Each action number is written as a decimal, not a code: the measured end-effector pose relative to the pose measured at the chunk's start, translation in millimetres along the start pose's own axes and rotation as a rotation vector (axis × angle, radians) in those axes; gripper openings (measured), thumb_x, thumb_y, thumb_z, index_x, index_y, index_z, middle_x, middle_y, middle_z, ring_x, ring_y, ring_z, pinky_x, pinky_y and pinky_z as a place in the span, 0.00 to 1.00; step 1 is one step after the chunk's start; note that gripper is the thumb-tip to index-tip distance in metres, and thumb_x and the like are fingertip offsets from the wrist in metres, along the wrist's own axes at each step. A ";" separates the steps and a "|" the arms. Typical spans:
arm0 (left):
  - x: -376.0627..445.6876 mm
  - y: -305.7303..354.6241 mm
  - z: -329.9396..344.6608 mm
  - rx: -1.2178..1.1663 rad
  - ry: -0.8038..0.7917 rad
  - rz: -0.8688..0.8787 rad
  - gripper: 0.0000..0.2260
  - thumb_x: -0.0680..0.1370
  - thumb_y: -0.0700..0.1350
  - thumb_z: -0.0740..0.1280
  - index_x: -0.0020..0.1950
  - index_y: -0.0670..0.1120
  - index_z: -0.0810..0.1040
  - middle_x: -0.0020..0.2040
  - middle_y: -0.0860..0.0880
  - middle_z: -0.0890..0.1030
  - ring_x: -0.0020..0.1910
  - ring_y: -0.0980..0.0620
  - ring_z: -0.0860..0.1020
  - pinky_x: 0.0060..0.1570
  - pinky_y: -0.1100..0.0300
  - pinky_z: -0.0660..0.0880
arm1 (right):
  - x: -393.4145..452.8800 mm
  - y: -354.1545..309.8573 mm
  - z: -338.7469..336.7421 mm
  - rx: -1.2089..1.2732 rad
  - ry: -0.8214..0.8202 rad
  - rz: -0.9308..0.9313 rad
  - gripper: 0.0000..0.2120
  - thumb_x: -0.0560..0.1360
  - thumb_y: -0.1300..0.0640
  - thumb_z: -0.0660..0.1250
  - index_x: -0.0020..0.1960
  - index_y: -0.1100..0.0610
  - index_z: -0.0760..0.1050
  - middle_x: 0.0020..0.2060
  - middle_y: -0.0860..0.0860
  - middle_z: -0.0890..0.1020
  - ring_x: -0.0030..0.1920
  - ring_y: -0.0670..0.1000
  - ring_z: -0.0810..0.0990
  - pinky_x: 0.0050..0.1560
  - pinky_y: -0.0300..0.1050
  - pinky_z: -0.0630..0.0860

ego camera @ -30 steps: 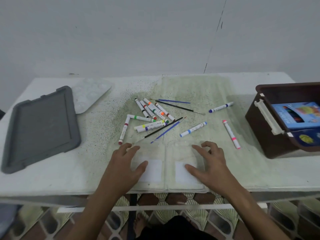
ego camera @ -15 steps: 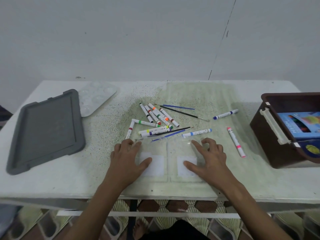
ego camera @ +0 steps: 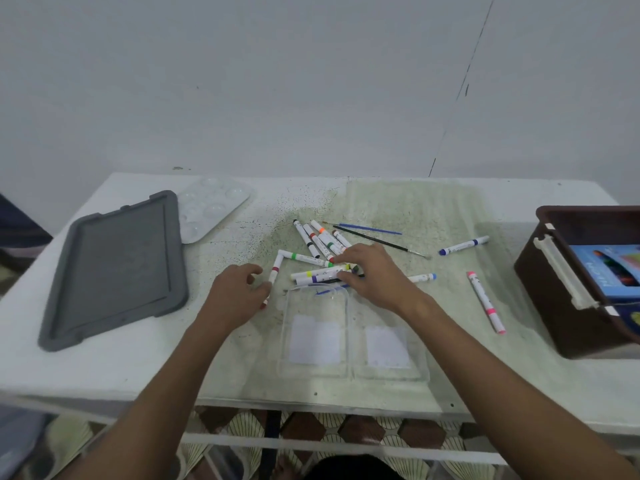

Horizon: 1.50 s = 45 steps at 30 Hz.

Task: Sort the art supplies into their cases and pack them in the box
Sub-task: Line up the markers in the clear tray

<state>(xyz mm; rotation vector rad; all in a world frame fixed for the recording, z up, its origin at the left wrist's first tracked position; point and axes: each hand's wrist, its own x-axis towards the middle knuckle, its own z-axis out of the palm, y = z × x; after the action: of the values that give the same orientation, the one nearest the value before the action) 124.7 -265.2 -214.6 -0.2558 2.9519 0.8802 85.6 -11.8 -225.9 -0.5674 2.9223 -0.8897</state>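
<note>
Several white markers (ego camera: 313,242) with coloured bands lie heaped at the table's middle. My right hand (ego camera: 375,273) reaches into the heap, thumb and fingers curled round the yellow- and purple-banded markers (ego camera: 317,276). My left hand (ego camera: 235,296) hovers beside the red-banded marker (ego camera: 276,268); its thumb lies against the marker and its fingers curl loosely, apart from it. A clear plastic case (ego camera: 347,337) lies open and flat in front of the heap. Two thin brushes (ego camera: 372,237) lie behind my right hand. The brown box (ego camera: 540,292) stands at the right edge.
Loose markers lie to the right: a blue one (ego camera: 464,244), a light-blue one (ego camera: 423,277), a pink one (ego camera: 485,302). A blue packet (ego camera: 604,268) sits inside the box. A grey lid (ego camera: 117,268) and a clear paint palette (ego camera: 211,209) lie at the left.
Both hands left the clear case and moved forward into the markers. The right now grips two of them; the left has reached the red-banded one.
</note>
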 end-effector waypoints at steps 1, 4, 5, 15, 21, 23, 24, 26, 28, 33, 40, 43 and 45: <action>0.9 0.4 -0.2 -0.002 -0.009 -0.010 0.17 0.75 0.52 0.68 0.61 0.48 0.77 0.51 0.47 0.78 0.38 0.60 0.72 0.44 0.63 0.66 | 7.7 -2.0 1.6 0.000 -0.020 0.000 0.13 0.74 0.49 0.67 0.58 0.48 0.79 0.55 0.46 0.81 0.56 0.56 0.75 0.59 0.54 0.68; 2.3 -0.3 1.5 0.038 -0.023 -0.008 0.19 0.74 0.55 0.69 0.60 0.48 0.78 0.48 0.49 0.79 0.44 0.54 0.74 0.45 0.61 0.66 | 22.4 -3.9 4.5 -0.014 -0.093 0.012 0.13 0.75 0.53 0.68 0.59 0.50 0.79 0.57 0.47 0.80 0.59 0.54 0.72 0.63 0.54 0.66; 2.7 -1.2 2.4 0.039 -0.021 -0.005 0.19 0.73 0.56 0.70 0.60 0.48 0.78 0.46 0.50 0.79 0.44 0.54 0.74 0.44 0.62 0.67 | 24.7 -5.6 4.1 -0.040 -0.126 0.015 0.13 0.75 0.53 0.68 0.60 0.50 0.79 0.58 0.48 0.79 0.60 0.55 0.72 0.63 0.54 0.66; -4.6 -2.9 8.3 -0.008 0.042 -0.009 0.09 0.74 0.49 0.68 0.51 0.48 0.81 0.40 0.53 0.78 0.36 0.59 0.74 0.32 0.67 0.67 | 27.3 -20.4 -6.1 -0.223 -0.279 0.091 0.17 0.76 0.52 0.67 0.64 0.50 0.76 0.58 0.53 0.77 0.63 0.57 0.68 0.62 0.53 0.63; -13.2 4.3 -9.0 -0.154 0.174 0.052 0.07 0.73 0.48 0.71 0.50 0.49 0.82 0.39 0.55 0.80 0.38 0.60 0.77 0.36 0.70 0.68 | 15.1 -23.1 -11.9 0.031 -0.103 0.132 0.10 0.75 0.54 0.69 0.55 0.52 0.82 0.49 0.52 0.80 0.52 0.53 0.77 0.49 0.44 0.71; -20.6 7.5 -15.2 -0.219 0.194 0.039 0.05 0.74 0.49 0.71 0.48 0.52 0.83 0.37 0.56 0.81 0.37 0.59 0.78 0.36 0.68 0.71 | 6.1 -27.5 -13.2 0.101 -0.028 0.167 0.10 0.74 0.52 0.70 0.54 0.52 0.83 0.49 0.52 0.77 0.51 0.51 0.75 0.45 0.40 0.66; -25.3 8.6 -16.8 -0.246 0.205 0.040 0.04 0.73 0.49 0.71 0.47 0.53 0.83 0.37 0.57 0.81 0.37 0.60 0.78 0.36 0.67 0.71 | -0.2 -31.1 -13.2 0.125 -0.001 0.176 0.10 0.74 0.50 0.69 0.54 0.51 0.83 0.47 0.52 0.75 0.50 0.51 0.74 0.44 0.40 0.64; -37.7 10.2 -17.3 -0.295 0.228 0.058 0.02 0.73 0.49 0.71 0.45 0.54 0.82 0.36 0.58 0.81 0.37 0.61 0.78 0.37 0.67 0.72 | -17.4 -42.4 -12.9 0.168 0.024 0.184 0.10 0.75 0.49 0.68 0.54 0.49 0.83 0.42 0.50 0.71 0.46 0.49 0.71 0.41 0.38 0.63; -53.4 10.2 -12.9 -0.324 0.235 0.099 0.04 0.73 0.48 0.72 0.46 0.54 0.81 0.38 0.58 0.81 0.38 0.62 0.78 0.37 0.72 0.71 | -37.5 -53.3 -9.3 0.205 0.009 0.185 0.08 0.76 0.50 0.66 0.50 0.49 0.83 0.38 0.48 0.69 0.41 0.45 0.70 0.37 0.36 0.62; -92.5 3.4 12.2 -0.287 0.228 0.241 0.05 0.72 0.44 0.73 0.46 0.52 0.79 0.38 0.57 0.78 0.37 0.58 0.77 0.37 0.66 0.74 | -76.0 -68.1 11.8 0.213 0.013 0.257 0.09 0.77 0.49 0.65 0.49 0.52 0.82 0.37 0.46 0.74 0.38 0.43 0.73 0.37 0.33 0.67; -98.8 -4.9 27.8 -0.172 0.236 0.364 0.04 0.72 0.43 0.70 0.46 0.47 0.77 0.39 0.56 0.73 0.33 0.58 0.72 0.33 0.71 0.69 | -88.7 -89.2 38.1 0.175 0.071 0.359 0.16 0.76 0.48 0.62 0.37 0.57 0.78 0.31 0.52 0.78 0.34 0.50 0.76 0.37 0.51 0.75; -102.0 -7.3 30.2 -0.103 0.169 0.385 0.08 0.73 0.49 0.65 0.51 0.50 0.77 0.40 0.56 0.73 0.30 0.57 0.73 0.28 0.62 0.73 | -94.9 -97.2 46.6 0.074 0.087 0.384 0.18 0.75 0.47 0.62 0.32 0.56 0.75 0.29 0.50 0.74 0.32 0.46 0.73 0.30 0.44 0.68; -102.6 -11.3 31.8 -0.090 0.114 0.401 0.11 0.73 0.53 0.62 0.52 0.51 0.77 0.41 0.57 0.72 0.30 0.57 0.73 0.27 0.61 0.73 | -96.0 -100.1 49.7 0.049 0.080 0.384 0.20 0.75 0.47 0.62 0.28 0.56 0.70 0.26 0.50 0.70 0.30 0.46 0.70 0.25 0.38 0.60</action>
<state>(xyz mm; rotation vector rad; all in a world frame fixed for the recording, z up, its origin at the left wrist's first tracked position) 227.7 -242.3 -237.5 0.3065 3.1290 1.0714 215.4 -81.3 -219.8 0.0364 2.9149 -0.9436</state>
